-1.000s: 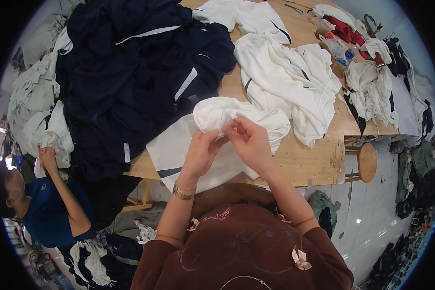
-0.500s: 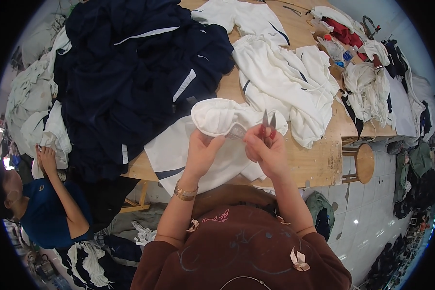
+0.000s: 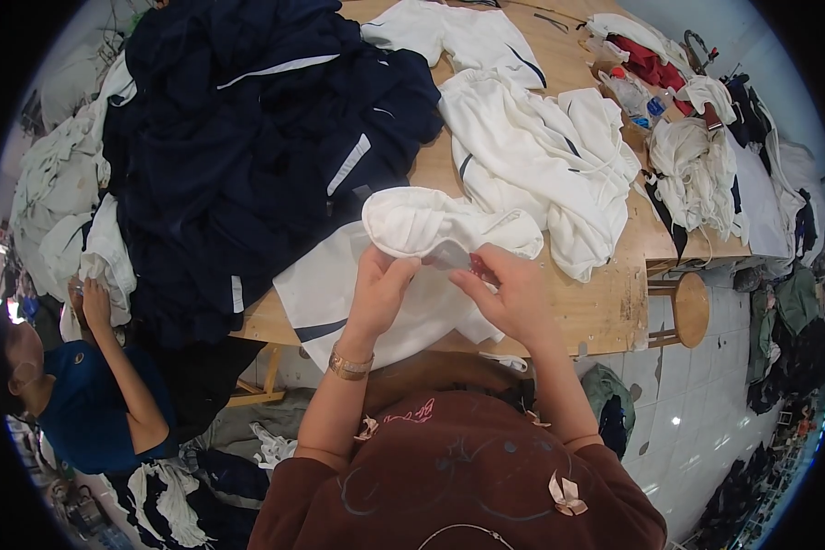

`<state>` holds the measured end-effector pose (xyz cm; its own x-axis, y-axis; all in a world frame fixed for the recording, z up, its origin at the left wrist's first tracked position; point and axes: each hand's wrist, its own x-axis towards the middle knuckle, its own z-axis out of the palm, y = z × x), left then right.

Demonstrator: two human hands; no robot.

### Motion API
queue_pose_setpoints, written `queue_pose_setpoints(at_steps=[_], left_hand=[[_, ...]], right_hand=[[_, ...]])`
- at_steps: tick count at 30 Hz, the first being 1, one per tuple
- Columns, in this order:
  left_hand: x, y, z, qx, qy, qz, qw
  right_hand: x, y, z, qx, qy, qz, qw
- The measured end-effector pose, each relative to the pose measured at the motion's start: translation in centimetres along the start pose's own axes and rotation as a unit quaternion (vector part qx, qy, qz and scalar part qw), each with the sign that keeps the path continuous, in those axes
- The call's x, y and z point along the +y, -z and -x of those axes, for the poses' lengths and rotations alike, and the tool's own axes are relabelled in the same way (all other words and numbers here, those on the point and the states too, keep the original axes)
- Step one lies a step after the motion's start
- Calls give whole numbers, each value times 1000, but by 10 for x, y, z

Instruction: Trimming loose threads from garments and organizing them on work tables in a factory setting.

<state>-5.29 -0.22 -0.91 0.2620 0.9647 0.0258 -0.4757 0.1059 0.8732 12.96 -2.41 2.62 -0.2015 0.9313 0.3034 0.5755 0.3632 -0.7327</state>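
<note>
One white garment drapes over the near edge of the wooden surface; the left hand pinches its rim; the right hand holds red snips, mostly hidden.

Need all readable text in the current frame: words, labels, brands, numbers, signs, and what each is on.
Brown shirt: pink script on the chest; small and slanted, not quoted.
Held white garment: grey patch, no wording can be made out.
Co-worker's blue shirt: round emblem, too small to read.
Navy garments: small white mark, can't tell if it's lettering.
No signs or numbers readable.
</note>
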Motion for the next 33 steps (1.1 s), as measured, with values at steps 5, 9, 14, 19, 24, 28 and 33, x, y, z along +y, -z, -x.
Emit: queue_pose_setpoints(at_steps=[5,9,14,19,24,28,33], left_hand=[[-1,-3,1,18,-12,23,999],[-1,-3,2,8,-20,26,999],[0,-5,2,8,-29,12,999],[0,-5,2,4,-27,-4,1000],[6,-8,-1,54,47,108,992],[4,0,-2,108,131,205,964],[9,-8,-2,138,153,263,943]], right_hand=[[-4,-10,-3,41,76,154,984],[-1,-10,-4,53,106,176,977],[-2,-10,-6,44,113,187,975],[1,-13,-7,71,118,112,984],[0,-9,-6,91,-39,-39,994],[-2,-9,-7,107,-76,-24,991],[-3,-10,-8,108,-40,28,993]])
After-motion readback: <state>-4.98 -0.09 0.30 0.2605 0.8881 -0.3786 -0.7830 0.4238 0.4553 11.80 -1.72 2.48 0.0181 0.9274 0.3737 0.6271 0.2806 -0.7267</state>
